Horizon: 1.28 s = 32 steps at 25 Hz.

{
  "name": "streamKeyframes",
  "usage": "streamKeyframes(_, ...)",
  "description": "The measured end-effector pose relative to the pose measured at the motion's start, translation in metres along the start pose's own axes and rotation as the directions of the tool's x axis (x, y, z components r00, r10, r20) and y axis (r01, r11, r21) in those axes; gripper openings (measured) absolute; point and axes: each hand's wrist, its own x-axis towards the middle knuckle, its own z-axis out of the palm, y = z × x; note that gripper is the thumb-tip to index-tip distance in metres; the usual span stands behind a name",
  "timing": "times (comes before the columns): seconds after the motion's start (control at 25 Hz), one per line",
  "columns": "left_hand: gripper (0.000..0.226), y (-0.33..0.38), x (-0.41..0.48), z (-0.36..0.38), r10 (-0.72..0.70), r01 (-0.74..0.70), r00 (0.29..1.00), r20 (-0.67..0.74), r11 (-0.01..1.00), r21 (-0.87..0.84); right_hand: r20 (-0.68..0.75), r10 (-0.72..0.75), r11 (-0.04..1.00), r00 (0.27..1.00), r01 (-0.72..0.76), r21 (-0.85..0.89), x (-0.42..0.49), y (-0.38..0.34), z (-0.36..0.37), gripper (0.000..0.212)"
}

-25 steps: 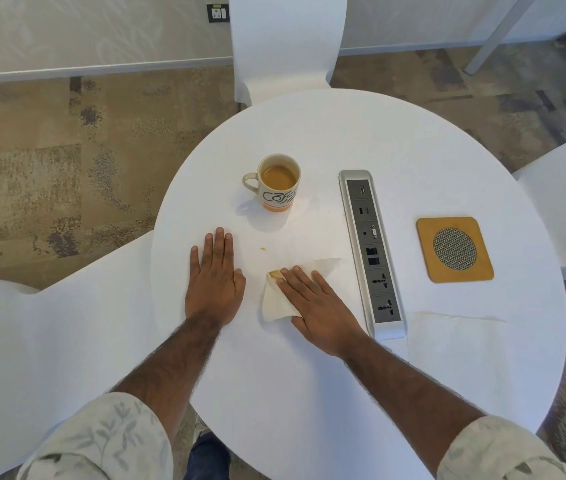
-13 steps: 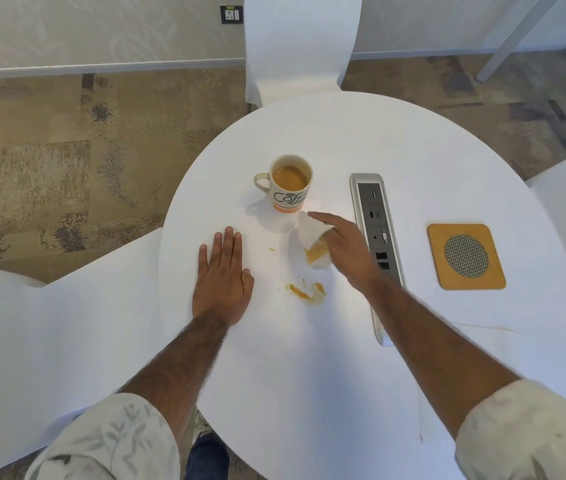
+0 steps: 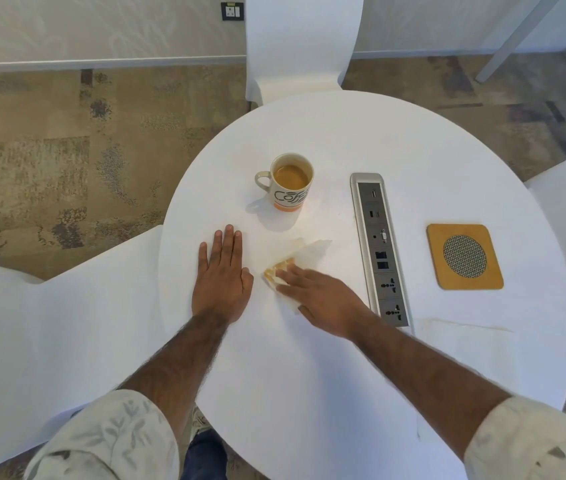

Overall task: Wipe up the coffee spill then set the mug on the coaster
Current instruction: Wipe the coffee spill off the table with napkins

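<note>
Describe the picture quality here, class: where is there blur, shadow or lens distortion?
Head view: the right hand and tissue are motion-blurred; the left hand and mug are sharp. The mug casts a soft shadow toward the left hand. The wide-angle lens curves the wall base, and the white table looks nearly washed out.

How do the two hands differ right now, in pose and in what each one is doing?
The left hand lies flat and bare on the table, fingers together, pointing away; the right hand presses a coffee-stained napkin down, fingers angled toward the left hand. The left hand sits below the mug; the right lies beside the power strip. Both are palm-down on the tabletop.
</note>
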Motion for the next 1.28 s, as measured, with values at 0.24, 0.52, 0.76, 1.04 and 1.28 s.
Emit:
streamKeyframes(0.24, 0.07, 0.001, -0.001, 0.0, 0.002, -0.002, 1.0, -0.012, 1.0, -0.014, -0.111, 0.057, 0.995, 0.992, -0.048, 0.084, -0.044, -0.001, 0.022, 0.046)
streamKeyframes(0.52, 0.071, 0.001, -0.002, -0.001, 0.015, -0.015, 1.0, -0.027, 0.999, -0.029, -0.078, 0.15, 0.949, 0.986, -0.166, -0.269, -0.006, 0.0, 0.007, 0.039)
streamKeyframes(0.76, 0.07, 0.0, -0.001, 0.001, 0.004, -0.004, 1.0, -0.024, 1.0, -0.019, -0.038, 0.353, 0.935, 0.935, -0.353, -0.001, 0.024, 0.021, -0.029, 0.036)
streamKeyframes(1.04, 0.07, -0.001, 0.0, 0.003, -0.002, 0.002, 1.0, -0.015, 1.0, -0.002, 0.192, 0.203, 0.964, 0.96, -0.162, -0.21, -0.007, 0.017, -0.027, 0.122)
streamKeyframes(1.28, 0.07, -0.001, 0.0, 0.004, -0.004, 0.004, 1.0, -0.028, 1.0, -0.002, -0.126, 0.117, 0.94, 0.985, -0.151, -0.306, -0.004, 0.007, 0.0, 0.032)
